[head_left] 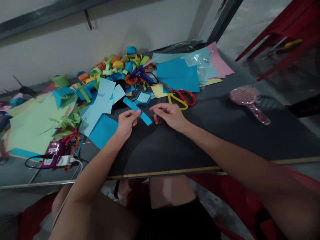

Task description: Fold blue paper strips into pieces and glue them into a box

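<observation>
Our left hand (127, 123) pinches a blue paper strip (147, 119) between thumb and fingers, above the near part of the tabletop (207, 140); the thumb and fingertips cover part of the strip's middle. Our right hand (170, 115) is just beside the strip's lower end, fingers bent. The fingers overlap one another, so we cannot tell whether they hold anything small or touch the strip.

Just beyond the strip we see a small blue paper frame (143, 98) with a paler inside. The scissors (186, 96) lie near our right hand, red and yellow handles towards us, their blade tips hard to make out. A blue glue gun (141, 75) rests against a heap of folded paper pieces (117, 63), so crowded that many hide one another. Pale blue sheets (96, 106) partly cover something black that we cannot identify.

At the left, pale green sheets (32, 123) lie near the blurred picture edge. A purple device (53, 153) has a black cord plugged in, its markings unreadable. To the right lies a pink hairbrush (246, 96); beyond, a red chair (277, 30) is cut off by the frame.
</observation>
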`<state>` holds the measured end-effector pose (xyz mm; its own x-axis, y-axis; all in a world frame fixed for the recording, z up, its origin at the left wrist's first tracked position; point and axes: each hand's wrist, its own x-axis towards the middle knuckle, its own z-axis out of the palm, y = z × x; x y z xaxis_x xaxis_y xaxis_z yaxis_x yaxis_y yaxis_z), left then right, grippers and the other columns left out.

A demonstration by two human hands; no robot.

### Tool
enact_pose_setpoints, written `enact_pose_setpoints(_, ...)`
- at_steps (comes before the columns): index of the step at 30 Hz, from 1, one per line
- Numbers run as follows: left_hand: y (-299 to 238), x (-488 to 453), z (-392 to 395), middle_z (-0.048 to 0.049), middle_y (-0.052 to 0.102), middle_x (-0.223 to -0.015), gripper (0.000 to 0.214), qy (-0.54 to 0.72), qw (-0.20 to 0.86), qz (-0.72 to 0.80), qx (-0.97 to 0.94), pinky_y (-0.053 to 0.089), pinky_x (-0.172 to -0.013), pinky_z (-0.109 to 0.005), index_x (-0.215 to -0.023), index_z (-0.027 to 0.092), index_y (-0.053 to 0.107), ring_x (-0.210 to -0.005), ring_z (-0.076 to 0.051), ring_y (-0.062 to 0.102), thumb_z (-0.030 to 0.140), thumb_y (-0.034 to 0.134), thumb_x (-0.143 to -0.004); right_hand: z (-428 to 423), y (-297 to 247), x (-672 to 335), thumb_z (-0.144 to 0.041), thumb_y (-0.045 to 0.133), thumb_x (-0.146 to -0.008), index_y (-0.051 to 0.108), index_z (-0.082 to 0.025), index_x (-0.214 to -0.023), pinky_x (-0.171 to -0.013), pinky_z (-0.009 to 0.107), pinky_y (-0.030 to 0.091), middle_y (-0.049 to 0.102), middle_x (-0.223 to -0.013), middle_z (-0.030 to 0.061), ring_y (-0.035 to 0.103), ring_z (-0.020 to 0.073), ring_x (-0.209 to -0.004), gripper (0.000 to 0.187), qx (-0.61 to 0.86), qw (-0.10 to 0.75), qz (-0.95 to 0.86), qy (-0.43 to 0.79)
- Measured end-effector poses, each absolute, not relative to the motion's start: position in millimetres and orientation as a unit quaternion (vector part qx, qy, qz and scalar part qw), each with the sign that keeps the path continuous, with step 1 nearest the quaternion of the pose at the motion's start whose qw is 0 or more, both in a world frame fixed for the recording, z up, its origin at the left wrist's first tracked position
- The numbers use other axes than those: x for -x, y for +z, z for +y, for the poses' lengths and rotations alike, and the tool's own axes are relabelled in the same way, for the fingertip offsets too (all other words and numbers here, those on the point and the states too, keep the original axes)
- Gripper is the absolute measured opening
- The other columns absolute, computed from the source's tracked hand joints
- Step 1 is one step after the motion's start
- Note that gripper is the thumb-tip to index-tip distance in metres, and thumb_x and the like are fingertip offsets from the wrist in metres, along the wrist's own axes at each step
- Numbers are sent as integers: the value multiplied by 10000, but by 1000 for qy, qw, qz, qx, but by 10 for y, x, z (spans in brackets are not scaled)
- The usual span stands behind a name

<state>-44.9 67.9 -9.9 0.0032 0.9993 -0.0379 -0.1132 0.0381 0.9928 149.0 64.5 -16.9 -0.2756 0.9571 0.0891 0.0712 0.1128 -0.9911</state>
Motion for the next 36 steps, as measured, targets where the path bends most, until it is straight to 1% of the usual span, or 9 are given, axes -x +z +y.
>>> enact_pose_setpoints(3, -84, 456, 688, 72, 389, -411, 512, 495, 563, 477, -459, 248, -410, -220, -489, 182, 481, -377, -28, 321, 541, 837, -569, 676, -179, -1532, -505, 602, -867, 627, -193, -1221, -725, 327, 548, 724, -839, 47, 669, 164, -717, 473, 437, 458, -674, 381)
enact_pose_setpoints(6, -67, 452, 683, 57, 437, -425, 464, 456, 589, 464, -479, 250, -412, -217, -508, 178, 524, -385, -38, 367, 514, 832, -591, 697, -190, -1547, -409, 622, -878, 643, -257, -1214, -923, 383, 484, 716, -1021, 53, 656, 209, -974, 369, 379, 449, -781, 212)
enact_pose_setpoints(9, -61, 456, 677, 46, 478, -444, 398, 420, 604, 457, -501, 265, -413, -217, -582, 174, 606, -388, -51, 408, 515, 806, -628, 713, -221, -1543, -307, 574, -912, 682, -323, -1147, -946, 395, 427, 687, -1094, 37, 619, 207, -1039, 259, 321, 440, -835, 81)
enact_pose_setpoints(13, -49, 479, 661, 36, 508, -454, 377, 363, 621, 457, -524, 308, -436, -210, -655, 166, 653, -413, -62, 439, 516, 795, -654, 708, -256, -1543, -314, 577, -911, 709, -343, -1083, -937, 404, 398, 654, -1131, 33, 597, 208, -1038, 219, 300, 428, -852, 30)
enact_pose_setpoints(19, -26, 490, 646, 6, 561, -526, 478, 370, 613, 453, -532, 341, -460, -208, -618, 167, 612, -470, -74, 475, 625, 688, -734, 634, -200, -1495, -336, 541, -919, 736, -297, -943, -919, 399, 454, 677, -1063, 53, 625, 202, -1004, 200, 286, 449, -841, 93)
enact_pose_setpoints(25, -17, 486, 621, 20, 544, -489, 378, 430, 463, 469, -617, 320, -468, -206, -549, 162, 610, -454, -62, 433, 461, 730, -747, 560, -116, -1445, -417, 547, -905, 717, -242, -858, -834, 359, 532, 718, -953, 77, 672, 195, -877, 248, 341, 491, -775, 207)
enact_pose_setpoints(32, -3, 466, 589, -6, 636, -520, 235, 299, 482, 440, -696, 387, -496, -192, -643, 160, 725, -462, -81, 529, 314, 645, -801, 550, -149, -1425, -444, 629, -852, 690, -219, -797, -861, 385, 528, 684, -1047, 87, 652, 216, -956, 239, 372, 493, -733, 284)
enact_pose_setpoints(34, -14, 467, 597, -19, 648, -527, 272, 272, 495, 427, -706, 374, -472, -189, -655, 155, 722, -456, -83, 527, 353, 635, -819, 568, -174, -1416, -461, 658, -826, 679, -204, -795, -823, 359, 535, 664, -1111, 94, 648, 213, -974, 260, 368, 482, -715, 347)
enact_pose_setpoints(36, -31, 466, 601, -56, 698, -615, 361, 260, 544, 395, -693, 367, -450, -195, -702, 143, 710, -470, -90, 544, 465, 616, -833, 587, -201, -1403, -512, 674, -798, 662, -193, -799, -768, 326, 537, 678, -1034, 89, 653, 197, -908, 319, 377, 464, -680, 424)
